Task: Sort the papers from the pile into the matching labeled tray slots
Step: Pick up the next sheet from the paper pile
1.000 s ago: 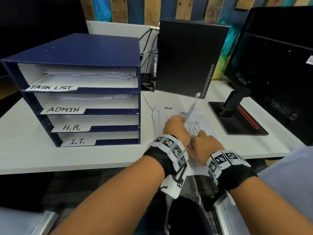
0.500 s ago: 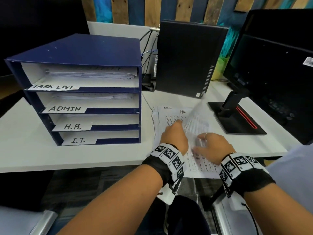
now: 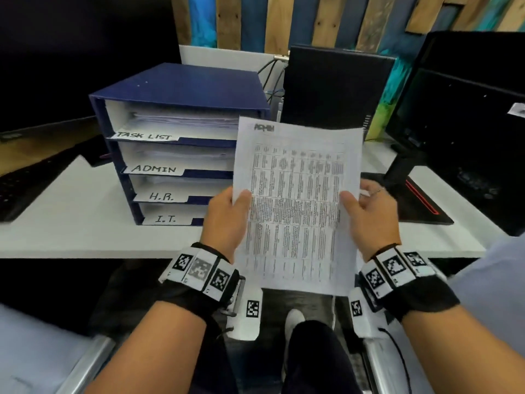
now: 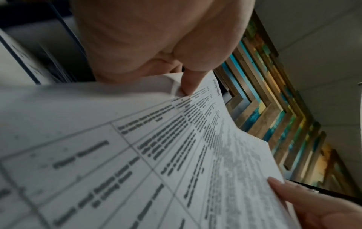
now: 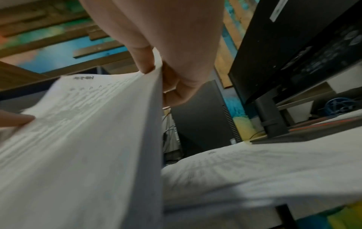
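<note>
Overhead, the left hand [image 3: 227,220] and right hand [image 3: 372,217] each pinched a side edge of an ADMIN-headed sheet [image 3: 295,206], thumbs on top, fingers curled behind.

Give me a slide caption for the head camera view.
Both hands hold up a sheet headed ADMIN beside the labeled tray.

The tray [image 3: 181,89] stands left of the computer tower [image 3: 335,86]; the pile [image 5: 245,167] apparently lies before the tower.
</note>
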Available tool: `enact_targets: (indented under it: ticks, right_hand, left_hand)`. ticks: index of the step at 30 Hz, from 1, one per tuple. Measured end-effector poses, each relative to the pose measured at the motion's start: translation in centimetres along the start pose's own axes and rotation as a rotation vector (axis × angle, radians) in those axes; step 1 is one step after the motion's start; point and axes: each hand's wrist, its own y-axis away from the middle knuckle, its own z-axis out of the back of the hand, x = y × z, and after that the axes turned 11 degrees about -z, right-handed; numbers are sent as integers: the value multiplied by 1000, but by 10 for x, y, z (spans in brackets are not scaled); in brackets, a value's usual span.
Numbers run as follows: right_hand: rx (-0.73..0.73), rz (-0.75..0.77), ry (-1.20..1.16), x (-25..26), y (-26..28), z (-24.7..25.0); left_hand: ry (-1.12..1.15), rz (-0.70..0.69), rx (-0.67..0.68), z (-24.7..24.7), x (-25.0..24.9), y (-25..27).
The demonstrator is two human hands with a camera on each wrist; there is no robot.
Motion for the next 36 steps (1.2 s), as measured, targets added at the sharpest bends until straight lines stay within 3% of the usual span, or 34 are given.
enact_targets:
  ticks: [3, 8, 17, 21, 25, 27, 30, 32, 34, 36]
  right_hand:
    - [88, -9, -54, 1, 30, -27]
    - [212, -2, 28, 8, 58, -75]
    - [545, -272, 85, 4, 84, -103]
    - [374, -211, 29, 17, 78, -119]
    - [215, -187, -8, 56, 57, -139]
    - [187, -229, -65, 72, 40, -151]
    - [208, -339, -110, 81, 35, -157]
    - [89, -240, -70, 78, 43, -156]
    - [-55, -14, -1, 75, 57, -154]
    - [-53, 141, 90, 71, 61, -157]
  left_hand:
    - [-146, -32, -161, 36, 10, 7]
    - [-234, 53, -390, 87, 21, 21]
    - [-307, 108, -411, 151, -5, -13]
    - [-314, 125, -356, 156, -25, -30]
    - [-187, 344, -238, 167, -37, -30]
    - [-86, 388, -172, 171, -38, -29]
    - [7, 293, -316, 170, -32, -42]
    - [74, 194, -421, 160, -32, -50]
    - [147, 151, -474, 148, -35, -56]
    - [228, 142, -507, 139, -36, -64]
